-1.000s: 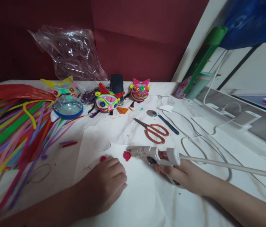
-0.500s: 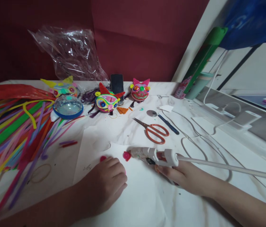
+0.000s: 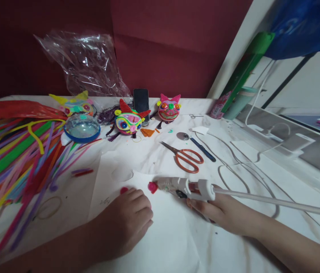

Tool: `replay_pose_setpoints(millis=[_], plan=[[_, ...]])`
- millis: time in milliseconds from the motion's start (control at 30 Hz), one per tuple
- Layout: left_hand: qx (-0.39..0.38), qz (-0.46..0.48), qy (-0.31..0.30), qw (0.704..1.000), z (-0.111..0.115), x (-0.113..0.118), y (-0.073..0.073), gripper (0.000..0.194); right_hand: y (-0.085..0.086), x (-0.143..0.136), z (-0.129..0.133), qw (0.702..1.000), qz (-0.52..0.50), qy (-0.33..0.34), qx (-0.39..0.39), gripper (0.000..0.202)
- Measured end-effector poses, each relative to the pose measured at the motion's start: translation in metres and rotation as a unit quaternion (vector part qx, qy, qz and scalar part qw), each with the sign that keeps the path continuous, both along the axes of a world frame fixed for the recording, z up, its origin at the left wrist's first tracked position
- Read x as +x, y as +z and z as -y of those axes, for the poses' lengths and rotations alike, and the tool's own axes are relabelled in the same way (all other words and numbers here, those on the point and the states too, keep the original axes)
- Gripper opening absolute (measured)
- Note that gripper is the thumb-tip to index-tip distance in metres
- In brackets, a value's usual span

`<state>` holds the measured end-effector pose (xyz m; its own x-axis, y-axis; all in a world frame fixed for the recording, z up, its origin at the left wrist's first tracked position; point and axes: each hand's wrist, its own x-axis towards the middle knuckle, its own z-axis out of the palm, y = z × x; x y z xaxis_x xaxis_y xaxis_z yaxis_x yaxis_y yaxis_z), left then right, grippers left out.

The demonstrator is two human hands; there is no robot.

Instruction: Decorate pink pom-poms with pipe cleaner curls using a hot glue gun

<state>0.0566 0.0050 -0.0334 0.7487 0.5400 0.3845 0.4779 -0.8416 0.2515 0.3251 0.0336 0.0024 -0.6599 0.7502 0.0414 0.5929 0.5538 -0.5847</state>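
Note:
In the head view my right hand (image 3: 222, 212) is closed round a hot glue gun (image 3: 177, 185) lying on its side above the paper. A long pale glue stick (image 3: 262, 198) runs out of its back. The nozzle points left, at or against a small pinkish-red coiled piece (image 3: 152, 187); I cannot tell if they touch. My left hand (image 3: 133, 218) rests on the white paper (image 3: 171, 235) with its fingers curled. Pink bits (image 3: 124, 190) peek out beyond its knuckles and by its fingertips. What lies under the fingers is mostly hidden.
Orange-handled scissors (image 3: 188, 159) and a dark blue tool (image 3: 203, 149) lie beyond the glue gun. Colourful strips (image 3: 20, 163) spread at left beside a clear dome (image 3: 82, 127). Decorated animal heads (image 3: 128, 123) and a phone (image 3: 141, 100) stand behind. Cables (image 3: 233, 167) cross the right side.

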Motion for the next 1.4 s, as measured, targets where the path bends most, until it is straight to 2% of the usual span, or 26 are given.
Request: replay_pose_setpoints(millis=[200,533,667,800,900,1000,1200,1300,1400], plan=[[0.001,-0.003,0.003,1.000,0.000,0.000,0.000,0.018,-0.001,-0.001,0.000,1.000,-0.008,0.002,0.015,0.029],[-0.003,-0.006,-0.001,1.000,-0.001,0.000,0.001,0.018,-0.003,0.001,-0.001,1.000,-0.008,-0.014,-0.018,0.031],[-0.006,-0.003,-0.002,1.000,-0.001,0.000,0.002,0.018,-0.005,0.002,0.000,0.997,-0.032,-0.024,-0.060,0.033],[-0.004,0.000,0.000,1.000,-0.001,0.000,0.002,0.018,-0.014,0.009,0.001,0.983,-0.056,-0.082,-0.152,0.043],[-0.006,-0.002,-0.001,1.000,-0.002,0.000,0.001,0.019,-0.017,0.014,0.001,0.973,-0.084,-0.097,-0.191,0.043],[-0.011,-0.005,0.002,1.000,-0.002,0.000,0.000,0.019,-0.014,0.016,0.001,0.971,-0.090,-0.100,-0.197,0.037],[-0.011,-0.008,0.000,1.000,0.000,-0.001,0.000,0.019,0.000,0.019,0.004,0.960,-0.043,-0.158,-0.228,0.036],[-0.007,-0.006,0.000,1.000,0.000,-0.001,0.001,0.020,0.001,0.020,0.005,0.960,-0.019,-0.144,-0.238,0.036],[-0.007,0.001,0.000,1.000,-0.001,-0.001,0.000,0.020,0.001,0.020,0.005,0.974,-0.013,-0.108,-0.201,0.033]])
